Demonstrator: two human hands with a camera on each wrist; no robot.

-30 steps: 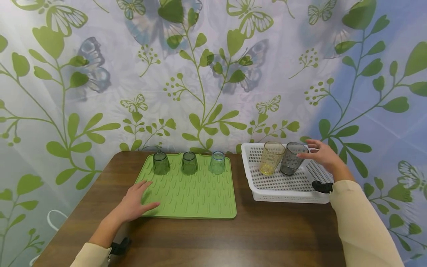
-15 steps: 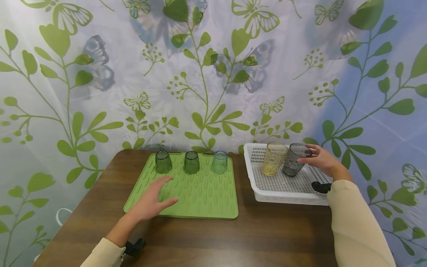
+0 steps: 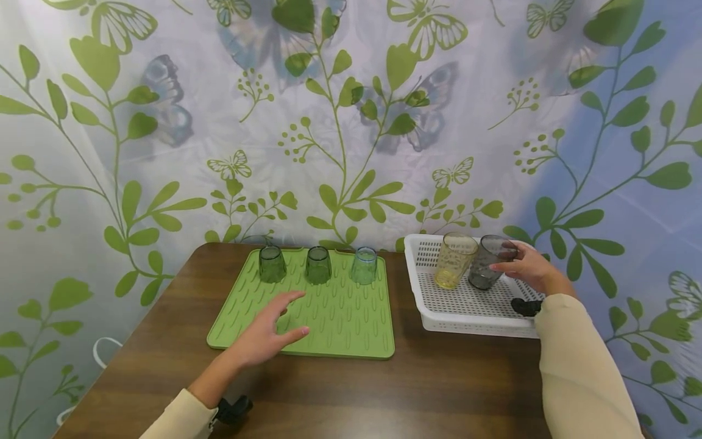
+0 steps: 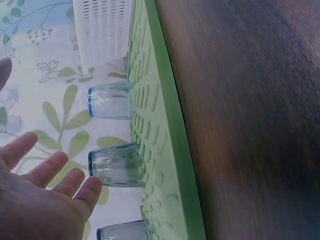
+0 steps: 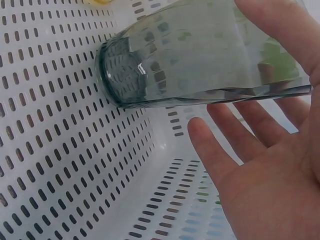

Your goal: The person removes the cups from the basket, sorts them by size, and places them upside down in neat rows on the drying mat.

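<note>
My right hand [image 3: 533, 269] is at a tall grey drinking glass [image 3: 485, 263] in the white basket [image 3: 466, 323]. Its thumb lies across the near side of the glass while the fingers reach behind it, gripping it near the rim. In the right wrist view, the base of this grey glass [image 5: 122, 72] sits on the perforated basket floor. A yellow-tinted glass [image 3: 451, 268] stands just left of it. My left hand [image 3: 262, 336] hovers over the green drying mat [image 3: 351, 335], fingers spread and holding nothing.
Along the back of the mat stand two dark green glasses [image 3: 272, 265] and a light blue glass [image 3: 364, 266], all upside down. Behind the brown wooden table [image 3: 439, 384] hangs a leaf-and-butterfly patterned curtain [image 3: 351, 122].
My right hand has moved in from the right of the grey glass and taken hold of it. The left hand has moved rightward over the mat's front part.
</note>
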